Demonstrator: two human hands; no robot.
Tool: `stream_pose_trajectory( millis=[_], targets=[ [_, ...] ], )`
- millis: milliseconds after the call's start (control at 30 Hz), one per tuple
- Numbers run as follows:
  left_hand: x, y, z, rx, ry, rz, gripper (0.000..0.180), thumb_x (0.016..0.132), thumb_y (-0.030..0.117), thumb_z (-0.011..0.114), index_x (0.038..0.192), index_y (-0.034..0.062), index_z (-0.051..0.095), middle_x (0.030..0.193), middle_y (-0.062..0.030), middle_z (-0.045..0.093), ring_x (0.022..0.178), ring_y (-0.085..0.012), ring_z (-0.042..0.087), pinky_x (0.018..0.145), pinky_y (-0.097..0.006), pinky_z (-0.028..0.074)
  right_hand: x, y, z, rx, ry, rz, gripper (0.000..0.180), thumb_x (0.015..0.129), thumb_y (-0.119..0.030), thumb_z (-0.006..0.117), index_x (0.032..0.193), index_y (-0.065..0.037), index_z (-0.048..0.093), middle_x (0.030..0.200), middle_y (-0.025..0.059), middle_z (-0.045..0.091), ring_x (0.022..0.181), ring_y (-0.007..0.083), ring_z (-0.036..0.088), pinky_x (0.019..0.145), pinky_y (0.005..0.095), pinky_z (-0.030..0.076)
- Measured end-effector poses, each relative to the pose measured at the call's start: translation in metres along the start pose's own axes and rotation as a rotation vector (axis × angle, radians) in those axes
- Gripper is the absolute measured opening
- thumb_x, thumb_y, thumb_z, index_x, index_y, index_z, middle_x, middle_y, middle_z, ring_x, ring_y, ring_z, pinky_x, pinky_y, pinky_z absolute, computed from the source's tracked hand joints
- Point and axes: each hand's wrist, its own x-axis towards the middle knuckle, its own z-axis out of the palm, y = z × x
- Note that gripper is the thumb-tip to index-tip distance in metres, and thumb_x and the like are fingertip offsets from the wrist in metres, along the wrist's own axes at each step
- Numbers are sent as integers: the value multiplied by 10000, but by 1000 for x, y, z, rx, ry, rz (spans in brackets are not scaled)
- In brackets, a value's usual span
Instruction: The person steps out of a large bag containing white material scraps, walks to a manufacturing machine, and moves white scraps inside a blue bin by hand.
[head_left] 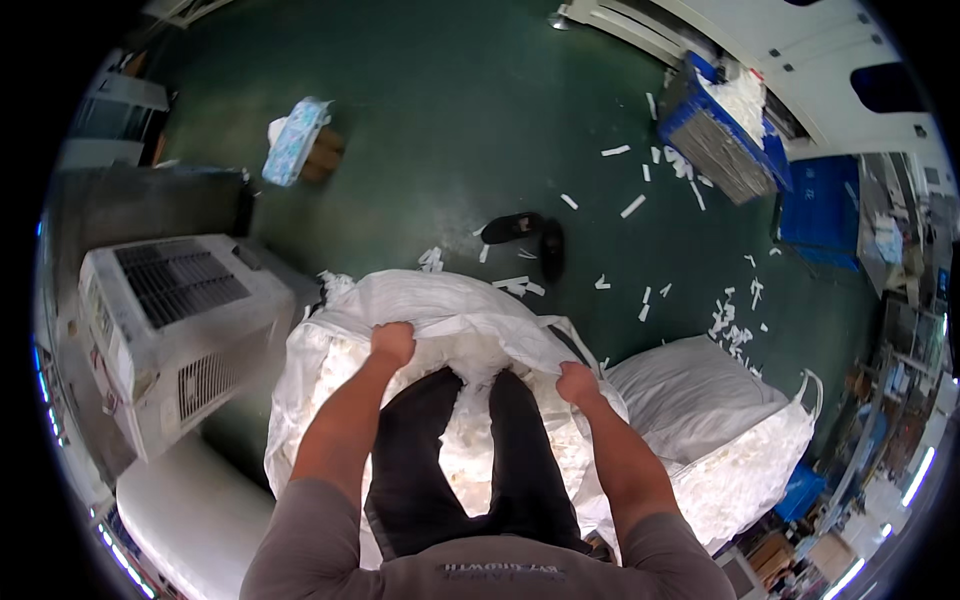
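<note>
I stand with both legs inside a large white woven bulk bag [440,292], which is filled with white scraps [338,372]. My left hand [393,343] is closed around the far rim of this bag, left of my knees. Farther right, my right hand [577,383] grips the same rim in a closed fist. Between the two hands the fabric is bunched and stretched. A strap loop [562,326] of the bag stands up just beyond my right hand. My feet are hidden, sunk in the scraps.
A second filled bulk bag [700,400] stands at right. At left are a grey machine with vents [190,320] and a white rounded bundle [190,510]. Dark shoes [512,228] and white strips [632,206] lie on the green floor, near a blue bin [725,140].
</note>
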Motion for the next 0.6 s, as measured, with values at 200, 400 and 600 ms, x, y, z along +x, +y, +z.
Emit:
stream_pose_trajectory(
  millis=[200, 400, 600],
  targets=[
    [-114, 30, 6, -197, 108, 28, 353, 836, 225, 577, 1151, 67, 595, 1136, -154, 619, 1079, -322, 580, 894, -445, 478, -19, 7, 9, -61, 89, 13, 309, 778, -116, 506, 1035, -24, 649, 1072, 239, 648, 1013, 400, 620, 899, 459, 500],
    [-244, -75, -58, -711, 381, -190, 267, 853, 216, 628, 1048, 35, 640, 1042, -159, 660, 951, -331, 641, 831, -409, 510, -8, -10, -20, -134, 10, 72, 274, 796, -131, 566, 1047, -58, 650, 1091, 222, 651, 1056, 388, 614, 902, 442, 509],
    [-361, -212, 42, -671, 497, -703, 255, 831, 248, 620, 855, -4, 653, 860, -231, 666, 857, -403, 637, 741, -465, 505, -34, -37, -32, -227, 18, 31, 331, 742, -199, 587, 1003, -3, 642, 1026, 244, 660, 967, 402, 636, 861, 458, 511]
  ],
)
